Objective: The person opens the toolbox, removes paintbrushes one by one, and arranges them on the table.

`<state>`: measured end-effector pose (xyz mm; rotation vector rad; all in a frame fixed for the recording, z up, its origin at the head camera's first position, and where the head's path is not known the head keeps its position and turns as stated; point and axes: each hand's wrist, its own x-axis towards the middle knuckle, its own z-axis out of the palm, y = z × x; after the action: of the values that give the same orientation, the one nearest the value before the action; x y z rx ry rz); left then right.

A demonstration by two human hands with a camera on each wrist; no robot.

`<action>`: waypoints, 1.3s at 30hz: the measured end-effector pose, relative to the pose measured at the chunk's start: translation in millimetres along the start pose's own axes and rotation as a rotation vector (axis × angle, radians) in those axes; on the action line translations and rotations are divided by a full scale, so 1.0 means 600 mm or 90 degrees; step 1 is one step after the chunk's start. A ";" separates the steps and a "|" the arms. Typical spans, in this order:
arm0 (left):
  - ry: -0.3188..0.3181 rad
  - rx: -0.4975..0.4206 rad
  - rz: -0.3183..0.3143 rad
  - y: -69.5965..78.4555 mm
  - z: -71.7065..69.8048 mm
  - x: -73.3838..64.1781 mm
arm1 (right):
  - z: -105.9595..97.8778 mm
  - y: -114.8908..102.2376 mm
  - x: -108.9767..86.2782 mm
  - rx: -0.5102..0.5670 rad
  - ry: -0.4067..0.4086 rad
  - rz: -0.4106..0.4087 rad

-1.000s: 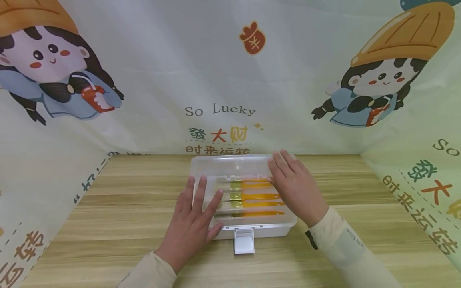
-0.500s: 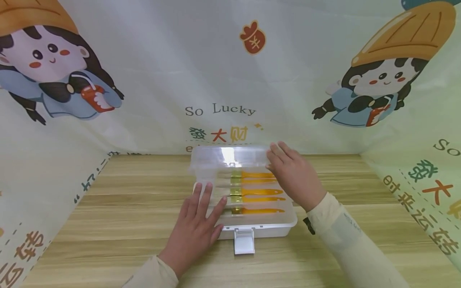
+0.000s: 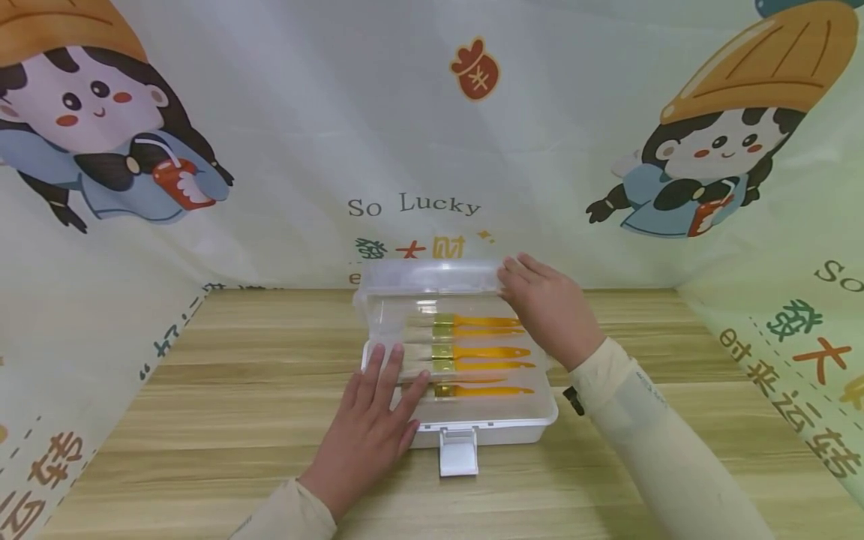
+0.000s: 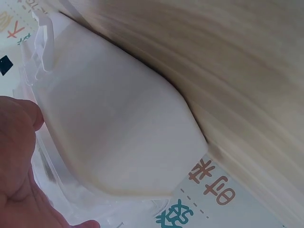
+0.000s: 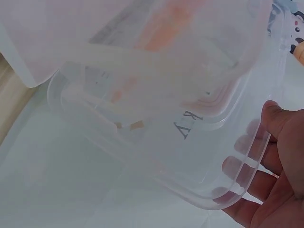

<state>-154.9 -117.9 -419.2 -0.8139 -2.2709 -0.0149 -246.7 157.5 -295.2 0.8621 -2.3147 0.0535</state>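
Wooden tabletop (image 3: 202, 420) below; the right hand (image 3: 555, 309) has raised the lid (image 3: 432, 277) higher.

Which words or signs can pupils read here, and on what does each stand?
"So Lucky": back cloth
"發大财": back cloth, partly covered by the lid
"So": right cloth
"發大": right cloth
"时来运转": right cloth
"转": left cloth
"¥"-like sign: printed red bag
Unreadable: tiny print on the right sleeve; cut-off cloth fragments
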 end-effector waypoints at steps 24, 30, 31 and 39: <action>-0.034 0.035 -0.002 0.003 -0.005 0.000 | 0.015 0.021 0.040 0.109 -0.098 0.114; -0.033 0.039 -0.001 0.003 -0.004 0.001 | 0.020 0.024 0.037 0.109 -0.146 0.123; -0.033 0.039 -0.001 0.003 -0.004 0.002 | 0.020 0.024 0.036 0.111 -0.151 0.125; -0.049 0.037 -0.006 0.004 -0.007 0.003 | 0.015 0.018 0.031 0.120 -0.175 0.143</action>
<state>-151.6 -116.0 -415.4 -0.7847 -2.3363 0.0788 -269.0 153.2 -289.1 0.7330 -2.6919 0.2682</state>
